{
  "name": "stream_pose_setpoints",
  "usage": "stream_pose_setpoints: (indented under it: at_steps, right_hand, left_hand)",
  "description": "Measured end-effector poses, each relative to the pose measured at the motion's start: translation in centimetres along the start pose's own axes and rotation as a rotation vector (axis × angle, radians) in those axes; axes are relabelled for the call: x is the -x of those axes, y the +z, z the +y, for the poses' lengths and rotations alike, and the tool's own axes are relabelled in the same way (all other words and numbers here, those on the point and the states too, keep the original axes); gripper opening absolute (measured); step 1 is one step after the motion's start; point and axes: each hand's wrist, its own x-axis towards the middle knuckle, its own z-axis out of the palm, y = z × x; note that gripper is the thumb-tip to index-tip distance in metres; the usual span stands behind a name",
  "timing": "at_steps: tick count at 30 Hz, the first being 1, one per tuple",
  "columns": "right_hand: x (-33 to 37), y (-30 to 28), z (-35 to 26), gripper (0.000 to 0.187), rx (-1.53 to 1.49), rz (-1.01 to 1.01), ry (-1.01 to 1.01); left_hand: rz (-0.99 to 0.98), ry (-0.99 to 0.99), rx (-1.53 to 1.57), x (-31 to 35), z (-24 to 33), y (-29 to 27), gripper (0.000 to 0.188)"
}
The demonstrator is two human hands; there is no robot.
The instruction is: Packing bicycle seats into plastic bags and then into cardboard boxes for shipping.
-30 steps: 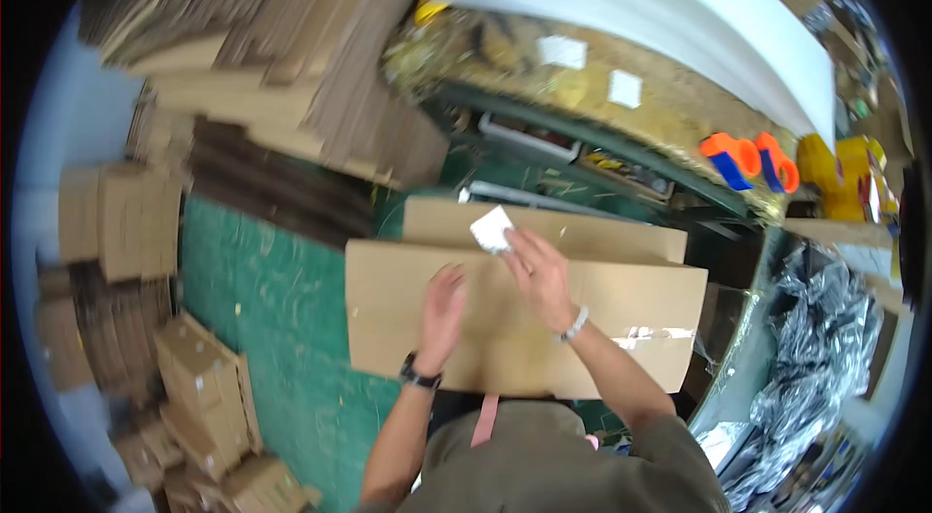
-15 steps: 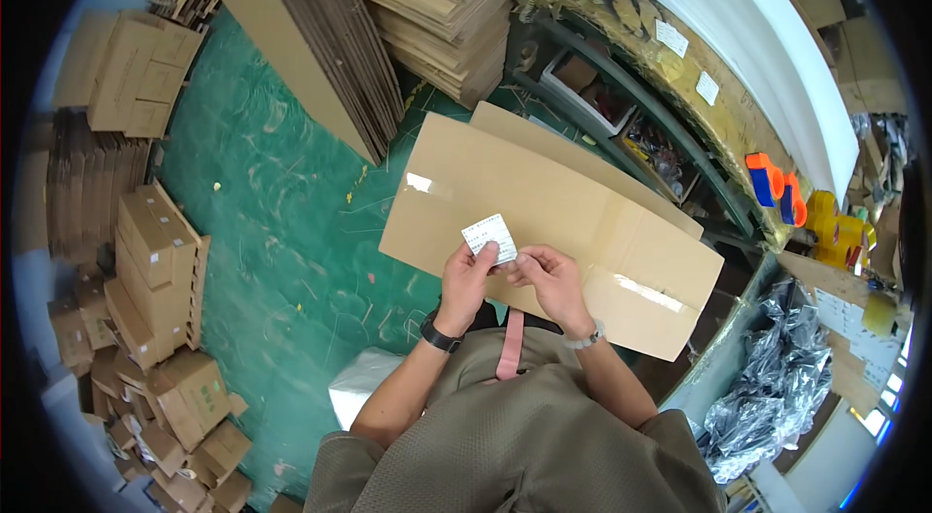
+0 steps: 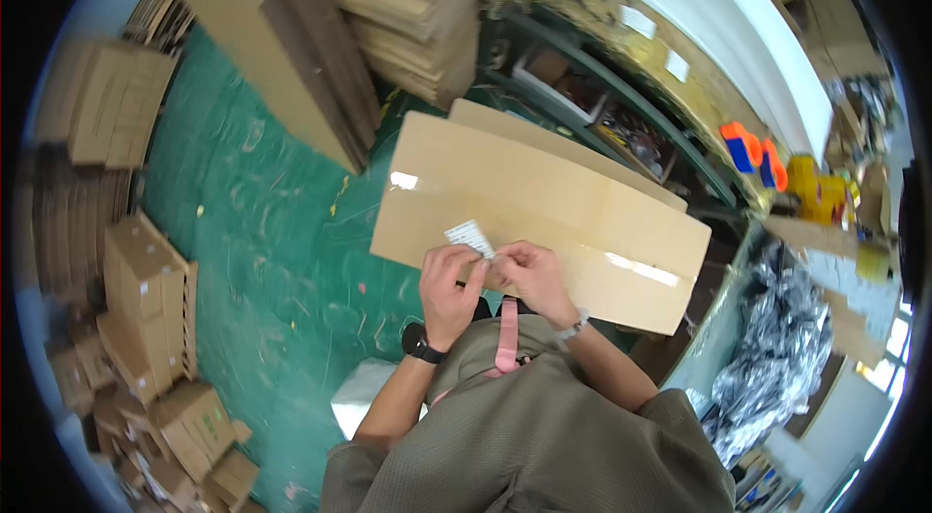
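Between my two hands is a small white printed label [image 3: 467, 236], tilted and partly covered by fingers. My left hand [image 3: 451, 288], with a dark watch at the wrist, pinches its lower part. The fingertips of my right hand [image 3: 536, 278] are pressed together at the label's lower right corner; a pale bracelet circles that wrist. Under and beyond both hands lies a large brown cardboard box [image 3: 553, 198], with a strip of shiny clear tape along its right part and a short piece near its left end.
Stacks of flat cardboard [image 3: 291, 57] stand ahead on the green floor [image 3: 262, 251]. A workbench [image 3: 621, 57] with orange-and-blue tape dispensers [image 3: 752, 154] runs along the right. Crumpled silvery plastic [image 3: 772, 348] lies near right. Cartons [image 3: 146, 290] are piled at left.
The label has turned from facing up to a steeper tilt, and my left fingers have shifted over its lower edge. My whole view has swung slightly.
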Motion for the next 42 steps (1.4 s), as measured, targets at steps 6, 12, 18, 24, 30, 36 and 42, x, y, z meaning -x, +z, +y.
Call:
stream_pose_setpoints:
  at_steps: [6,12,18,24,30,36,42]
  right_hand:
    - [0.2,-2.1,1.9,0.018,-0.135,-0.06,-0.012]
    - [0.7,-5.4,0.1,0.012,-0.304,0.071,-0.013]
    - [0.5,-10.2,0.0,0.013,-0.416,0.19,-0.087]
    - [1.5,-15.8,-1.3,0.011,-0.54,0.271,-0.144]
    - [2.7,-20.9,-1.7,0.009,-0.613,0.308,-0.166]
    - [4.1,-25.6,-1.2,0.008,-0.687,0.27,-0.194]
    - [6.3,-32.8,-0.7,0.012,-0.603,0.27,-0.061]
  left_hand:
    - [-0.2,-0.571,0.646,0.6,-0.6,3.7,0.012]
    - [-0.315,-0.532,0.589,-1.5,0.9,7.8,0.014]
    - [-0.458,-0.529,0.539,-4.2,4.3,12.0,0.017]
    - [-0.558,-0.588,0.578,-6.1,7.9,17.3,0.019]
    - [-0.702,-0.631,0.558,-7.2,9.8,21.7,0.018]
    - [-0.991,-0.776,0.779,-9.0,11.9,25.6,0.017]
    - [-1.036,-0.434,0.345,-9.6,13.2,27.8,0.017]
